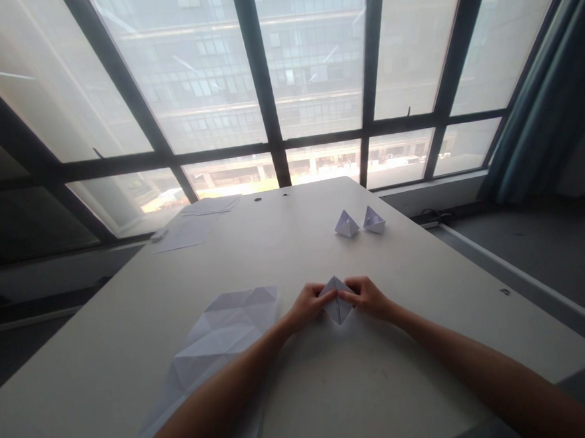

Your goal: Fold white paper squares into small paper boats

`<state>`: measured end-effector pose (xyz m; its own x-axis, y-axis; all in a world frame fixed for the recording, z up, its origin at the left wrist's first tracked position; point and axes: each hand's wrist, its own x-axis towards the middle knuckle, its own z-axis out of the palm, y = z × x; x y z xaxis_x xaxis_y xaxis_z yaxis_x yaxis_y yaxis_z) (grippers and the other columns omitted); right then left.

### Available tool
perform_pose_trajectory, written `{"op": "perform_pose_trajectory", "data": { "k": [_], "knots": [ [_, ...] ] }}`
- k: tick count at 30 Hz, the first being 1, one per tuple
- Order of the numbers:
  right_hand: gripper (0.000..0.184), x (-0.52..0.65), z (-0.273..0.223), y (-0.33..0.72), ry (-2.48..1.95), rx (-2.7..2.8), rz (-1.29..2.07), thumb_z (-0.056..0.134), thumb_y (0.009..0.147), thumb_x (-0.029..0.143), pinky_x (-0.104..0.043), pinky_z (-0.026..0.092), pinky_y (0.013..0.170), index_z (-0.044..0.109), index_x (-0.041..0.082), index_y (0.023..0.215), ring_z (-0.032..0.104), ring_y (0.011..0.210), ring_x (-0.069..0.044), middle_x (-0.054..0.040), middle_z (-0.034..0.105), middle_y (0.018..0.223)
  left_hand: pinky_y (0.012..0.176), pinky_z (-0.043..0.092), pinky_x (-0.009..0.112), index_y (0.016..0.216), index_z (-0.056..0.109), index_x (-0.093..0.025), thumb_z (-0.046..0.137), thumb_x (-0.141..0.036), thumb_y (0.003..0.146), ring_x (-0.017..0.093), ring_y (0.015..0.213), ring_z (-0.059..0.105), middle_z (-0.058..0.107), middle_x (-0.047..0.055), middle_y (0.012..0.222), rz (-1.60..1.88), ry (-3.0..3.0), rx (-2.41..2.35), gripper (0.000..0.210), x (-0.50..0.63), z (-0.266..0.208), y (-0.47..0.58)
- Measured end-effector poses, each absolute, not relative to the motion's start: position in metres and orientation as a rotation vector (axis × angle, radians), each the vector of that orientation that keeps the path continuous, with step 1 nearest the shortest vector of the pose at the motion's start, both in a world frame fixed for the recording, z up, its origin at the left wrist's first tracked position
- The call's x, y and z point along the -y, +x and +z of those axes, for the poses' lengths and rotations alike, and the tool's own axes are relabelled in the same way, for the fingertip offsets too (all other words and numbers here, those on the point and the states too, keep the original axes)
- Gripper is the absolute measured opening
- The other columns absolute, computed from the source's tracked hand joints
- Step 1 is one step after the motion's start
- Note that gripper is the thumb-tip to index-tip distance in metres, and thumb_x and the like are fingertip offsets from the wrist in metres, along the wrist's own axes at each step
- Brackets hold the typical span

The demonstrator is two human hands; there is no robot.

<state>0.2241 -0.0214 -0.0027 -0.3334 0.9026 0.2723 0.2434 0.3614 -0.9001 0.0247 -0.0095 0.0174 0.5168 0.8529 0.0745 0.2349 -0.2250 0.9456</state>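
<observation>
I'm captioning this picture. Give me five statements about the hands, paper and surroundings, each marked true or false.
1. The left hand and right hand hold one diamond-shaped piece of folded white paper. True.
2. Two small pyramid-like folded white papers stand on the white table's left half. False: they stand on its right half.
3. The left forearm passes across a large creased white paper sheet. True.
4. A blue fabric curtain hangs at the picture's left. False: it hangs at the right.
5. Loose white paper sheets lie near the table's far left corner. True.
</observation>
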Motion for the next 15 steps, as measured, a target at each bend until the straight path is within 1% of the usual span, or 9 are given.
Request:
{"op": "perform_pose_trajectory", "data": {
  "k": [4, 9, 15],
  "knots": [
    [0.043, 0.0207, -0.004, 0.2238, -0.985, 1.764, 1.016, 0.052, 0.087, 0.052, -0.023, 0.026, 0.049, 0.048, 0.018, 0.061, 0.033, 0.055, -0.01, 0.0045, 0.038, 0.058, 0.048, 0.02, 0.022, 0.06, 0.054, -0.012, 0.059, -0.066, 0.078, 0.008, 0.053, 0.031, 0.035, -0.003, 0.055, 0.692, 1.779, -0.894, 0.057, 0.0101, 0.0161, 0.0247],
    [0.042, 0.0212, -0.0045, 0.2236, -0.973, 1.75, 1.007, 0.052, 0.087, 0.051, -0.023, 0.026, 0.051, 0.047, 0.018, 0.062, 0.034, 0.056, -0.01, 0.0042, 0.039, 0.06, 0.049, 0.023, 0.022, 0.061, 0.057, -0.011, 0.059, -0.066, 0.078, 0.008, 0.053, 0.033, 0.038, -0.003, 0.055, 0.66, 1.784, -0.852, 0.057, 0.0092, 0.0124, 0.0238],
    [0.041, 0.0213, -0.0042, 0.2242, -0.967, 1.795, 1.015, 0.051, 0.088, 0.046, -0.023, 0.024, 0.051, 0.041, 0.019, 0.059, 0.031, 0.056, -0.01, 0.0043, 0.033, 0.059, 0.053, 0.03, 0.021, 0.077, 0.065, -0.011, 0.063, -0.061, 0.078, 0.011, 0.06, 0.043, 0.05, -0.001, 0.064, 0.754, 1.774, -0.828, 0.05, 0.0091, 0.0157, 0.0257]
  ]
}}
